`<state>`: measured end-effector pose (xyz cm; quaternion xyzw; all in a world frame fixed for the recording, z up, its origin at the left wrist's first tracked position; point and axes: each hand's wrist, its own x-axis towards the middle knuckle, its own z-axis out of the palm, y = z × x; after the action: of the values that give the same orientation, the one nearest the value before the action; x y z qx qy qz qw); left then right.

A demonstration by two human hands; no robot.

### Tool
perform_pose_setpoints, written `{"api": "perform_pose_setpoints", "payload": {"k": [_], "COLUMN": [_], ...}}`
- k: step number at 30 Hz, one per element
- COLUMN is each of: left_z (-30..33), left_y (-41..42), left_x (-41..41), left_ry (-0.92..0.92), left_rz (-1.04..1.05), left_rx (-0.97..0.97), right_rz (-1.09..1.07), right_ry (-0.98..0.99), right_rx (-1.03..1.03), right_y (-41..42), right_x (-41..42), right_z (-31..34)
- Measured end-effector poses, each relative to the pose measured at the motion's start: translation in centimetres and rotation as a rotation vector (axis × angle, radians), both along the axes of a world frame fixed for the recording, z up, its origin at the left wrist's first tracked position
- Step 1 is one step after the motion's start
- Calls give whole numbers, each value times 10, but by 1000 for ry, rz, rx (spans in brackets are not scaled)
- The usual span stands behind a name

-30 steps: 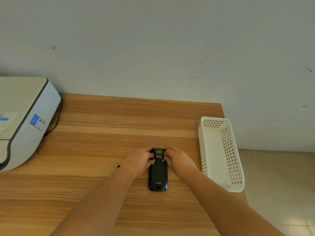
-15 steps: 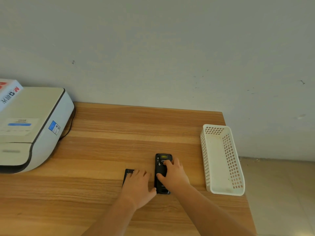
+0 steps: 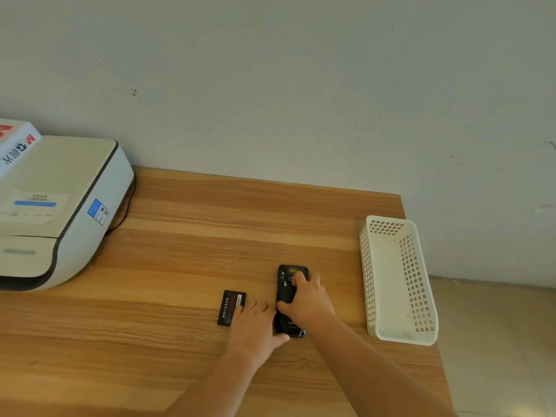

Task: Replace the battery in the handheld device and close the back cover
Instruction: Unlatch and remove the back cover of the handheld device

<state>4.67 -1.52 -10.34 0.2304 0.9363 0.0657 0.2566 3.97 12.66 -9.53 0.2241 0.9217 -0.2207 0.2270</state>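
Both hands down flat. Right hand (image 3: 304, 299) clasps handheld device (image 3: 290, 299), long axis running away from body. Battery (image 3: 231, 307) lies just left, parallel; left hand (image 3: 255, 325) nearer, fingertips resting on it, nothing gripped.

One device (image 3: 285, 293), battery (image 3: 230, 307), basket (image 3: 391, 266), printer (image 3: 60, 212).

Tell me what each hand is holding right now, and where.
Right hand presses on the device's back, thumb at its left edge. Left hand lies flat across the battery's near end; nothing lifted.
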Motion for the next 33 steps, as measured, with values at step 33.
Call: {"api": "perform_pose_setpoints", "payload": {"k": [33], "left_z": [27], "left_y": [-27], "left_x": [-12], "left_ry": [65], "left_rz": [81], "left_rx": [52], "right_rz": [-115], "right_ry": [79], "right_rx": [68], "right_y": [-23], "right_x": [12], "right_z": [3]}}
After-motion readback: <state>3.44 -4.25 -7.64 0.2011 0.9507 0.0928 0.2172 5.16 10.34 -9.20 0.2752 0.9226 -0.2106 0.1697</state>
